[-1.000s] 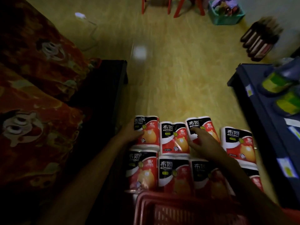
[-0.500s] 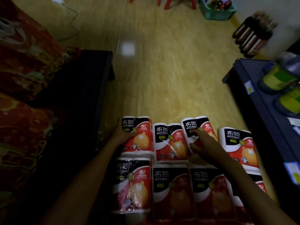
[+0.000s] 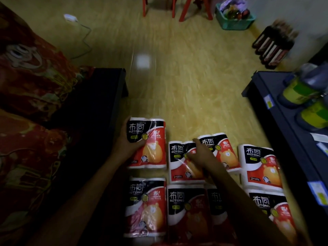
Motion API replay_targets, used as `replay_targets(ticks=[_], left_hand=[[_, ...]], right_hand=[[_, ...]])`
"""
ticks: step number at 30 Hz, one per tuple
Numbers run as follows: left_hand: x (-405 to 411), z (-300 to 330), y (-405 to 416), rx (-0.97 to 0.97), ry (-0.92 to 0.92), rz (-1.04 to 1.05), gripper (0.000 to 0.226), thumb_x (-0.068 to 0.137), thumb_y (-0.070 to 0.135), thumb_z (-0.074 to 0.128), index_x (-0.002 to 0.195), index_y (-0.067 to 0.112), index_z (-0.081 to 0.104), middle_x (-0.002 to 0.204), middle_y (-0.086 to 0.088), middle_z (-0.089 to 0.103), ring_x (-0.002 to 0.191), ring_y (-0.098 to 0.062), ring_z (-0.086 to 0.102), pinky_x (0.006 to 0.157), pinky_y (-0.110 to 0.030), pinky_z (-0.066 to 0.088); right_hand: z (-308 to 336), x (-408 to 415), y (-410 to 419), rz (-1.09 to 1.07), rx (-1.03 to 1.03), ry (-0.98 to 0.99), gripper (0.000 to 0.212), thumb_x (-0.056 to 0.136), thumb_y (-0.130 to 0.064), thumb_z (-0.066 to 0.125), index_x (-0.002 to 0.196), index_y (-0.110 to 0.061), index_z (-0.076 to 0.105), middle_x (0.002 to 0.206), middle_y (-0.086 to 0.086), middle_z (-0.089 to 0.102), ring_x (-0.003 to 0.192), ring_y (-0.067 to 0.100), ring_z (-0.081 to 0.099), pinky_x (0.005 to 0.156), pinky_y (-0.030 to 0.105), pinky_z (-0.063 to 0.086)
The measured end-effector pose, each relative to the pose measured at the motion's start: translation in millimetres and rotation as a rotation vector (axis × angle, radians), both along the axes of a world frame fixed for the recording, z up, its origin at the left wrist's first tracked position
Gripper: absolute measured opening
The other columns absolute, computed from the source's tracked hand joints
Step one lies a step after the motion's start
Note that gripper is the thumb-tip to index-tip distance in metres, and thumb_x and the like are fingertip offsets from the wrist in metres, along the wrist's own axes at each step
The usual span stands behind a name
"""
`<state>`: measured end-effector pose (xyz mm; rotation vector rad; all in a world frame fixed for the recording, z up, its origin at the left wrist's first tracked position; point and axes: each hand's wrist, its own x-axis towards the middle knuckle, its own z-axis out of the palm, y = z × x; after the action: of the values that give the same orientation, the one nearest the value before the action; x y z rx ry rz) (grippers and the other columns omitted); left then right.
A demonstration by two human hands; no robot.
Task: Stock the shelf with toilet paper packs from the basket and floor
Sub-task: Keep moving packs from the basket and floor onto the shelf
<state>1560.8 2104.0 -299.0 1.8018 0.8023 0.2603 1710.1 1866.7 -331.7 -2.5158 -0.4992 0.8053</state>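
Several red, black and white toilet paper packs lie in two rows on the yellow floor. My left hand grips the far-left pack by its left edge, and this pack sits higher in view than its neighbours. My right hand lies over the second pack and the third pack, fingers reaching into the gap between them. A fourth pack sits at the right. The near row lies under my forearms. The basket is out of view.
A dark shelf with price tags stands at the right, holding green-labelled bottles. A low black bench and red patterned bags fill the left. Farther off are a green basket, red chair legs, dark boxes and a white cable.
My left hand has raised the far-left pack up and away from its row. My right hand shifted left onto the second and third packs. The red basket dropped out of view.
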Motion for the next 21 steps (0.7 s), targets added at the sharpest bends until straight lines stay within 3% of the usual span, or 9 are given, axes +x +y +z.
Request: replay_targets(ticks=[5, 10, 12, 15, 21], left_hand=[[-7, 10, 0, 0.067, -0.023, -0.025, 0.099, 0.073, 0.028, 0.081, 0.144, 0.055, 0.017, 0.147, -0.002, 0.042, 0.122, -0.026, 0.052, 0.085, -0.049, 0.054], [-9, 11, -2, 0.049, -0.038, -0.017, 0.097, 0.074, 0.027, 0.080, 0.144, 0.054, 0.018, 0.144, -0.002, 0.045, 0.111, -0.019, 0.055, 0.078, -0.041, 0.055], [-10, 11, -2, 0.034, -0.037, -0.015, 0.097, 0.074, 0.026, 0.080, 0.143, 0.054, 0.019, 0.143, -0.002, 0.047, 0.109, -0.020, 0.057, 0.077, -0.043, 0.057], [-11, 11, 0, 0.031, -0.027, -0.017, 0.098, 0.074, 0.026, 0.080, 0.143, 0.055, 0.018, 0.144, -0.002, 0.045, 0.113, -0.023, 0.056, 0.079, -0.045, 0.057], [-16, 15, 2, 0.040, -0.018, -0.008, 0.098, 0.075, 0.024, 0.080, 0.146, 0.050, 0.018, 0.145, -0.003, 0.044, 0.115, -0.021, 0.053, 0.080, -0.042, 0.054]], right_hand=[[-26, -3, 10, -0.006, -0.132, -0.003, 0.080, 0.092, -0.032, 0.058, 0.153, -0.014, 0.010, 0.139, 0.023, 0.047, 0.121, 0.038, 0.052, 0.093, 0.039, 0.045], [-38, 7, 18, -0.099, -0.081, 0.111, 0.101, 0.086, -0.028, 0.066, 0.154, -0.019, -0.008, 0.155, 0.018, 0.032, 0.130, 0.035, 0.046, 0.103, 0.043, 0.044], [-39, 12, 16, -0.124, -0.053, 0.161, 0.101, 0.087, -0.026, 0.068, 0.155, -0.020, -0.006, 0.154, 0.019, 0.032, 0.132, 0.035, 0.045, 0.105, 0.042, 0.041], [-42, 16, 8, -0.145, -0.004, 0.164, 0.096, 0.085, -0.025, 0.072, 0.155, -0.023, 0.007, 0.144, 0.021, 0.047, 0.124, 0.036, 0.053, 0.096, 0.037, 0.046], [-36, 6, 1, -0.200, 0.108, 0.116, 0.089, 0.074, -0.022, 0.083, 0.142, -0.033, 0.027, 0.120, 0.019, 0.063, 0.089, 0.030, 0.068, 0.072, 0.042, 0.059]])
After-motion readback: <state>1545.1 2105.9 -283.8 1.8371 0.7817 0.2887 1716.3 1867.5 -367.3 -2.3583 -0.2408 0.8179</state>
